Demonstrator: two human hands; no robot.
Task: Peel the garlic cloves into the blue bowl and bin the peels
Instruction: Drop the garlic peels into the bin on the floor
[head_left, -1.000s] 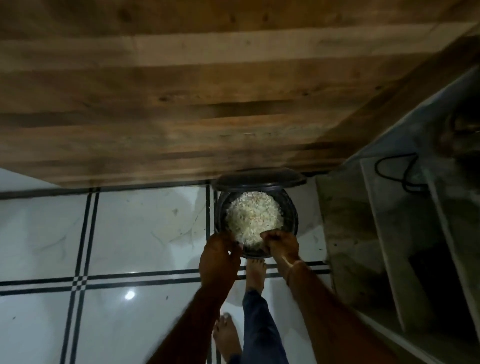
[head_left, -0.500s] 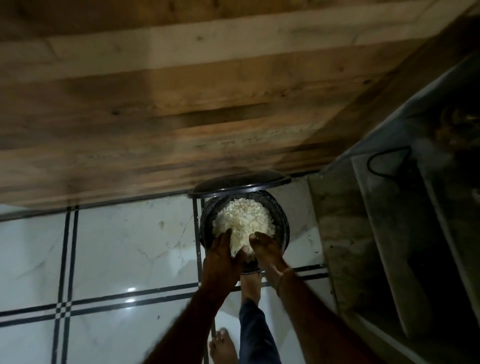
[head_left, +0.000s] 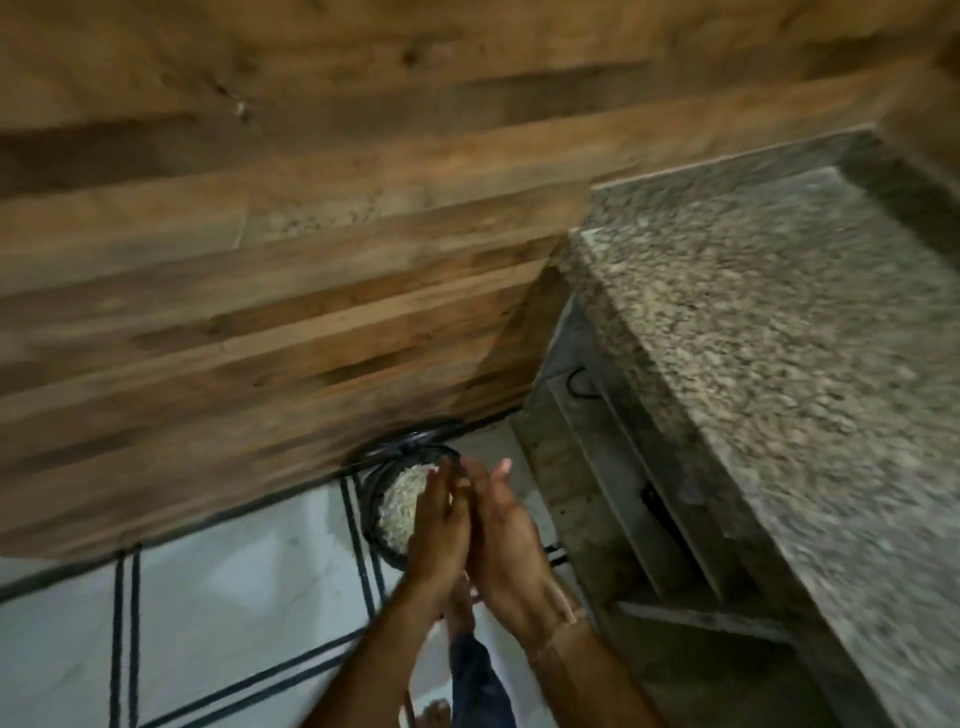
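A black round bin (head_left: 375, 480) stands on the floor against the wooden wall, its lid (head_left: 410, 439) raised behind it. Pale garlic peels (head_left: 402, 501) fill it to the top. My left hand (head_left: 439, 525) and my right hand (head_left: 501, 530) are raised above the bin's right side, palms facing and touching each other, fingers straight. Neither hand holds anything that I can see. The blue bowl and the cloves are out of view.
A speckled granite counter (head_left: 769, 364) juts in at the right, with stone shelves (head_left: 639, 530) below it. A wood-plank wall (head_left: 311, 260) fills the top. White floor tiles with dark lines (head_left: 208, 613) lie to the left. My foot (head_left: 434, 712) stands beneath my arms.
My hands lifted off the peels in the bin and came together palm to palm. The view has swung right and up, bringing the granite counter in.
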